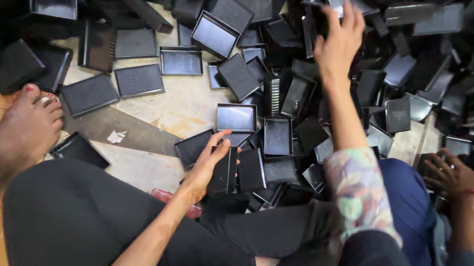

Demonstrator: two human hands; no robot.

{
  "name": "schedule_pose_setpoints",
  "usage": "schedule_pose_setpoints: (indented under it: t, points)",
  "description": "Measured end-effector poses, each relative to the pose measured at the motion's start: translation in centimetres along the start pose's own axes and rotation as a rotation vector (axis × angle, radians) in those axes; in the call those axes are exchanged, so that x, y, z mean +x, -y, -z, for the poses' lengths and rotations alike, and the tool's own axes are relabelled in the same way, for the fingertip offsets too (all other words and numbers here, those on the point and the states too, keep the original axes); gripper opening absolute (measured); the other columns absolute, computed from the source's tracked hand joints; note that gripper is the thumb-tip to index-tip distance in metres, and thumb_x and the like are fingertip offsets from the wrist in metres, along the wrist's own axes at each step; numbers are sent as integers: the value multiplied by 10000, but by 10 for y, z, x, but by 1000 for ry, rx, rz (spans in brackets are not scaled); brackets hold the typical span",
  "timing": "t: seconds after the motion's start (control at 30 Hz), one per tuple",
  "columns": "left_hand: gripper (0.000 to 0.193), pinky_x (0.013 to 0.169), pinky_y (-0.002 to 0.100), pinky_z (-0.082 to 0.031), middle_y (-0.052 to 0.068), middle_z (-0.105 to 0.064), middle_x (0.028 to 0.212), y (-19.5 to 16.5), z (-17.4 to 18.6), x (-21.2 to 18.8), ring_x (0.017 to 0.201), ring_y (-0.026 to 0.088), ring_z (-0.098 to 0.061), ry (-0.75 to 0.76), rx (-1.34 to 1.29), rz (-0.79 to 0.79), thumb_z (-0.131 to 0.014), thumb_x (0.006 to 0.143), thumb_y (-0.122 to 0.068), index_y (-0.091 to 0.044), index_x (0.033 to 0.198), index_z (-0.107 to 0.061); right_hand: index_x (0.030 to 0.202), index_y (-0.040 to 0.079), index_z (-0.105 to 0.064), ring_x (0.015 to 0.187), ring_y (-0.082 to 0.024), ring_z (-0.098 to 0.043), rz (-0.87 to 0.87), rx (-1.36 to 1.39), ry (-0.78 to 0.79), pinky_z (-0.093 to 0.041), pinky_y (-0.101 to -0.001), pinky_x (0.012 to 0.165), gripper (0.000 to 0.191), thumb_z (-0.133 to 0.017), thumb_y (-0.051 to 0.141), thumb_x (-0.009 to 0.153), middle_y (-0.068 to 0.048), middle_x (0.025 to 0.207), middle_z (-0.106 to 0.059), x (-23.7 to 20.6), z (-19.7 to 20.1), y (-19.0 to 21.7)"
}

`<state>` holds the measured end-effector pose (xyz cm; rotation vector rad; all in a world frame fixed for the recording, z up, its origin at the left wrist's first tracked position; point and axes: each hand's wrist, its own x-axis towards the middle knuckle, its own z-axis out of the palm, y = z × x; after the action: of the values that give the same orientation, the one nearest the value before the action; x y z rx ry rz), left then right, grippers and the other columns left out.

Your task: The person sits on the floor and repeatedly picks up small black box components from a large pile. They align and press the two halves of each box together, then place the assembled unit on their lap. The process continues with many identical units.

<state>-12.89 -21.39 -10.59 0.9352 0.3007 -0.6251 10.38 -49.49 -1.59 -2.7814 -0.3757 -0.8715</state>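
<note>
The left hand [210,162] is closed around a small stack of black trays [227,170], held upright on edge just above the lap, thumb on one face and fingers on the other. How many trays are in the stack cannot be told; at least two edges are seen. The right hand [338,40] is stretched far forward with fingers spread apart, empty, touching or just above a tray [347,4] at the far side of the pile [266,83].

The trays are judged to be light, stiff moulded plastic, shallow and rectangular with a raised rim; the flat faces look smooth and likely slippery, so hold is best taken across the short edges or by the rim.

The pile is spread over the floor [180,106]; the trays are too many to count, dozens at least. One bare foot [26,127] is seen at the left. One hand of another person [452,173], with a red bangle, rests at the right among more trays.
</note>
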Motion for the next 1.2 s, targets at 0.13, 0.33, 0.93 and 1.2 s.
schedule_pose_setpoints:
  t: [0.13, 0.33, 0.93, 1.2]
  points:
    - [610, 734, 317, -584, 98, -688, 1133, -5, -4, -2, 889, 141, -675, 2, 72, 3, -585, 946, -493, -199, 1470, -478, 1269, 209, -717, 1413, -516, -351, 11, -364, 133, -244, -865, 972, 618, -738, 84, 665, -191, 1436, -500, 34, -37, -31]
    - [616, 756, 298, -553, 93, -716, 1124, -3, -1, 0, 867, 143, -673, -8, 184, -20, -594, 938, -507, -179, 1453, -504, 1327, 248, -717, 1442, -520, -295, -234, -432, 171, -402, -758, 962, 465, -638, 91, 897, -156, 1517, -500, 14, -3, -115]
    - [632, 840, 316, -540, 96, -742, 1102, 2, -3, -6, 858, 157, -707, -19, 398, -34, -583, 922, -557, -157, 1411, -547, 1318, 34, -630, 1212, -299, -587, -485, 27, 311, -453, -410, 1094, 343, -667, 130, 991, -166, 1308, -647, -152, 99, -205]
    - [570, 839, 312, -537, 97, -719, 1117, 11, -1, -5, 885, 143, -687, 10, 360, 34, -584, 945, -502, -119, 1368, -577, 1427, -56, -498, 1109, -219, -604, -948, 323, 413, -466, -403, 992, 439, -661, 144, 1072, -165, 1270, -640, -339, 212, -288]
